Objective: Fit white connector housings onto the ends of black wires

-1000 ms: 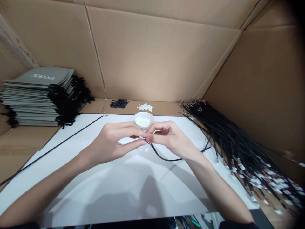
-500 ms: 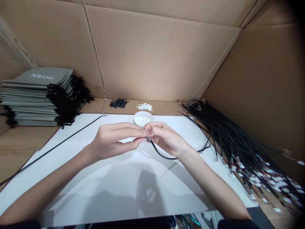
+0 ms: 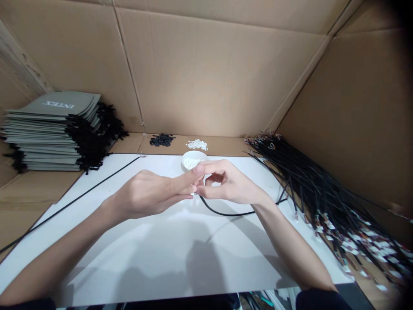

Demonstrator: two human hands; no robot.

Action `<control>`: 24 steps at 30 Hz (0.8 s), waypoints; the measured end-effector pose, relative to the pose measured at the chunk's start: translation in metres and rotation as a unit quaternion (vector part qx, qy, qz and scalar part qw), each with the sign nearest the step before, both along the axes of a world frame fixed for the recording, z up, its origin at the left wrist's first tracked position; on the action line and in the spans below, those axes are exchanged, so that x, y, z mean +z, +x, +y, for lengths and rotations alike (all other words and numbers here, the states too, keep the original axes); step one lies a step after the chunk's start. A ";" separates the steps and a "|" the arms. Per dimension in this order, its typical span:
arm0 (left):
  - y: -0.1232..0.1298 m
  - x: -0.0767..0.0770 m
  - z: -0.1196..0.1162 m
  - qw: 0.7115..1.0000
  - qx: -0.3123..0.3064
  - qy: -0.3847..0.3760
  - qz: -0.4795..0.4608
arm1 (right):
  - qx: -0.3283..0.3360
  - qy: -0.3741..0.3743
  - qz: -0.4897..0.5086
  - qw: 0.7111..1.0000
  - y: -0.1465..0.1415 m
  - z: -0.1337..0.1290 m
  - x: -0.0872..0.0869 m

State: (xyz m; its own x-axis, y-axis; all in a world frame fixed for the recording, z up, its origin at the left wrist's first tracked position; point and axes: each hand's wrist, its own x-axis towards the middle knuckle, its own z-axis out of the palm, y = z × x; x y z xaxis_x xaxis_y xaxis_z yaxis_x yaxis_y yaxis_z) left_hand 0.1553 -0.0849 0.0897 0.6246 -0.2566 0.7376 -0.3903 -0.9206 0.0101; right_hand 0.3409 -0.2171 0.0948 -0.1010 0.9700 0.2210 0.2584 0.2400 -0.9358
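Observation:
My left hand (image 3: 151, 191) has its fingers pressed together around the end of a black cable (image 3: 222, 214). That end, with its thin wires, is mostly hidden behind the fingertips. My right hand (image 3: 227, 183) meets it from the right, thumb and index finger bent into a pinch; what lies between those tips is too small to make out. From the fingertips the cable curves down and right, passing under my right wrist. Just behind the hands stands a white bowl (image 3: 185, 159) holding small white pieces (image 3: 191, 163), partly covered by my fingers.
Black cables with white connectors lie heaped (image 3: 300, 176) at the right. Grey INTEX-printed sheets with black ties form a stack (image 3: 48, 133) at the left. Small piles of black tubes (image 3: 161, 140) and white pieces (image 3: 197, 144) sit at the back. One cable (image 3: 84, 193) crosses the left side.
My right fingers have closed into a rounder pinch, and my left fingers now overlap the right fingertips. The coloured wires seen earlier at the cable end are now covered.

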 end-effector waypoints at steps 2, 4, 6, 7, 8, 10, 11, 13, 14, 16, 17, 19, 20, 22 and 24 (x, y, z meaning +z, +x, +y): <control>0.002 0.002 -0.001 0.999 0.018 0.025 -0.029 | -0.001 -0.011 0.001 1.000 -0.002 -0.003 0.003; 0.006 0.003 -0.002 0.999 0.011 -0.001 -0.053 | -0.010 -0.024 0.037 0.999 -0.003 -0.004 0.004; 0.009 0.003 -0.001 0.995 -0.015 -0.055 -0.080 | -0.027 -0.043 0.087 0.995 -0.006 -0.003 0.003; 0.010 0.002 -0.001 0.992 -0.029 -0.082 -0.090 | -0.038 -0.055 0.112 0.991 -0.008 -0.002 0.002; 0.011 0.001 0.000 0.989 -0.041 -0.102 -0.100 | -0.050 -0.067 0.136 0.987 -0.011 -0.001 0.000; 0.010 -0.001 0.002 0.986 -0.049 -0.110 -0.114 | -0.069 -0.091 0.188 0.975 -0.017 0.002 -0.003; 0.008 -0.001 0.003 0.988 -0.047 -0.098 -0.112 | -0.076 -0.100 0.217 0.968 -0.020 0.003 -0.004; 0.003 -0.001 0.004 0.994 -0.036 -0.047 -0.093 | -0.080 -0.119 0.265 0.954 -0.025 0.004 -0.007; 0.000 0.000 0.004 0.997 -0.024 -0.019 -0.077 | -0.076 -0.125 0.278 0.949 -0.026 0.003 -0.008; -0.004 0.003 0.003 0.999 0.003 0.012 -0.052 | -0.053 -0.124 0.257 0.957 -0.026 0.001 -0.008; -0.006 0.005 0.002 0.999 0.008 0.010 -0.048 | -0.040 -0.115 0.226 0.967 -0.025 -0.001 -0.007; -0.006 0.008 0.001 0.999 -0.005 -0.019 -0.044 | -0.021 -0.089 0.145 0.985 -0.021 -0.005 -0.004; -0.005 0.009 0.001 0.999 -0.016 -0.034 -0.039 | -0.015 -0.076 0.110 0.991 -0.019 -0.007 -0.002; -0.003 0.009 0.000 0.999 -0.028 -0.041 -0.020 | -0.006 -0.053 0.066 0.996 -0.015 -0.009 0.002; -0.001 0.008 0.000 0.999 -0.019 -0.029 -0.010 | 0.003 -0.042 0.050 0.998 -0.010 -0.009 0.003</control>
State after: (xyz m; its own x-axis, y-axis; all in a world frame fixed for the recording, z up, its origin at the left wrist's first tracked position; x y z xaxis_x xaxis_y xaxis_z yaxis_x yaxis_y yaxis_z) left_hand 0.1539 -0.0852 0.0972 0.6005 -0.2354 0.7642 -0.4252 -0.9034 0.0558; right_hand 0.3309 -0.2262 0.0981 -0.0886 0.9850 0.1482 0.1613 0.1610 -0.9737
